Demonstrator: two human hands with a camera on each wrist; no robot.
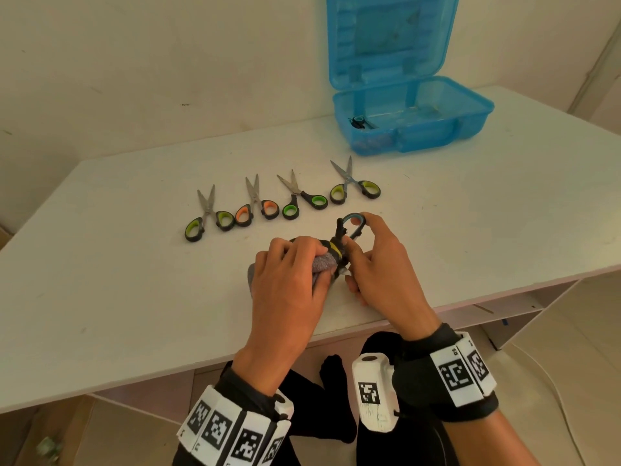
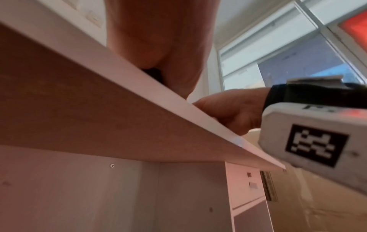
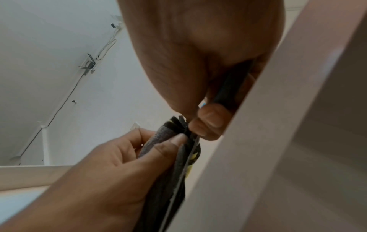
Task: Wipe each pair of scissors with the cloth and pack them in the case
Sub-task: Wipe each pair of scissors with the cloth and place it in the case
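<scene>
While both hands work near the front edge, the white surface (image 1: 100,297) carries everything, largest first. Blue case (image 1: 470,105) sits at the far right corner, lid standing open against the wall; one pair of dark scissors (image 1: 360,122) lies inside at its left end. Left hand (image 1: 285,287) is curled round a grey cloth (image 1: 322,264) with a yellow stripe, fingers (image 3: 170,144) pinching the cloth around the blades of a pair of scissors; part of the cloth trails down onto the surface under the hand. Right hand (image 1: 379,264) grips the blue-handled scissors (image 1: 351,225) by the handle, index finger over the top of the loop, thumb against the pivot area, just beside the left hand. Blades are wrapped in the cloth and mostly hidden; a thin metal edge shows in the right wrist view.

Four more pairs lie in a row behind the hands, well apart from the case, tips pointing away, blades slightly parted: green-handled scissors (image 1: 208,213) at far left, orange-handled scissors (image 1: 257,206) next, bright-green scissors (image 1: 300,196) third, yellow-green scissors (image 1: 353,185) at right, nearest the case. None of the four touches the hands.

Black wristbands with white marker blocks (image 1: 465,371) sit on both wrists.
</scene>
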